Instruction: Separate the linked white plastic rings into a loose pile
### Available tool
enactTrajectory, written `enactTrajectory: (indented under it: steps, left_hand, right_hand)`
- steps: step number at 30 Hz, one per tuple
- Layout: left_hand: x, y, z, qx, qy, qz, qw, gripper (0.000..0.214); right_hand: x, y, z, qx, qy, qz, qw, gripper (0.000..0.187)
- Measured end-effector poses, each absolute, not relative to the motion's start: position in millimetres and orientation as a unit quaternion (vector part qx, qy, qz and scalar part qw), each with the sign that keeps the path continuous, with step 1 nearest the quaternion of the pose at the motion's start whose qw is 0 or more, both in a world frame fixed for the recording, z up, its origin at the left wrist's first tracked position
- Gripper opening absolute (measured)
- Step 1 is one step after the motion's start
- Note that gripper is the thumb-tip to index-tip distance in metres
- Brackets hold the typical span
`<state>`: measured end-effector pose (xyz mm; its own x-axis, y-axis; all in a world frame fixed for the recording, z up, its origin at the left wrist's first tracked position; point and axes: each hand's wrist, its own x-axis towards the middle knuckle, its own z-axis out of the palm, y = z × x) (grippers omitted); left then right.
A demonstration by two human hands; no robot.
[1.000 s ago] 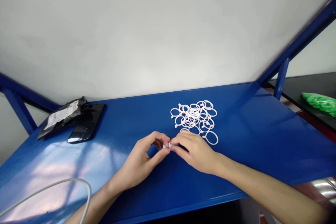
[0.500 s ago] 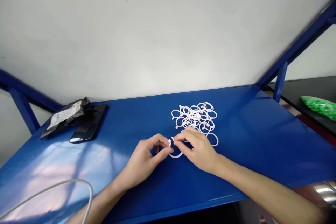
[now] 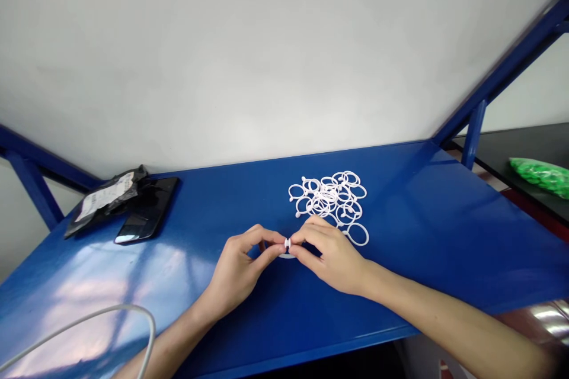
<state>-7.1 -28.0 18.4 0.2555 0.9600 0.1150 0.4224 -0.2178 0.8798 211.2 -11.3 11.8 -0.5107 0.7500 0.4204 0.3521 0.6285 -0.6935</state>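
Between the fingertips of both hands is a white plastic ring, its small end pieces pressed together and its lower curve showing beneath. My left hand pinches one end with thumb and forefinger. The other end is pinched by my right hand. Most of the ring is hidden behind the fingers. Just beyond my right hand lies a loose pile of white rings, several with small round knobs on them.
The blue table backs onto a pale wall. At the left lie a black plastic package with a white label and a dark phone. A grey cable loops at the lower left. Far right is a green bag on a dark surface.
The two ends of the ring, apart before, have come together between my fingertips. My right hand has moved slightly left toward my left hand. The pile of rings looks the same.
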Motion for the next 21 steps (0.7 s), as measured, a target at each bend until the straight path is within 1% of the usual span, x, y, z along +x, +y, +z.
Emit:
enactTrajectory:
  steps: [5,11,17,21]
  left_hand:
    - [-7.0,-26.5,15.6,0.702,0.491,0.351,0.378,0.014]
    - [-9.8,-27.9,15.2,0.723,0.472,0.341,0.372,0.010]
    - [-13.3,-29.3,18.8,0.768,0.422,0.341,0.341,0.008]
    - [-13.9,-28.6,22.1,0.787,0.385,0.338,0.343,0.011]
  right_hand:
    - [211.2,-11.2,11.0,-0.329,-0.832,0.271,0.355,0.013]
    - [213.2,-11.8,9.5,-0.305,-0.857,0.234,0.343,0.014]
    - [214.0,-16.1,9.0,-0.277,-0.879,0.195,0.336,0.021]
    - [215.4,-18.6,11.9,-0.253,-0.892,0.165,0.336,0.026]
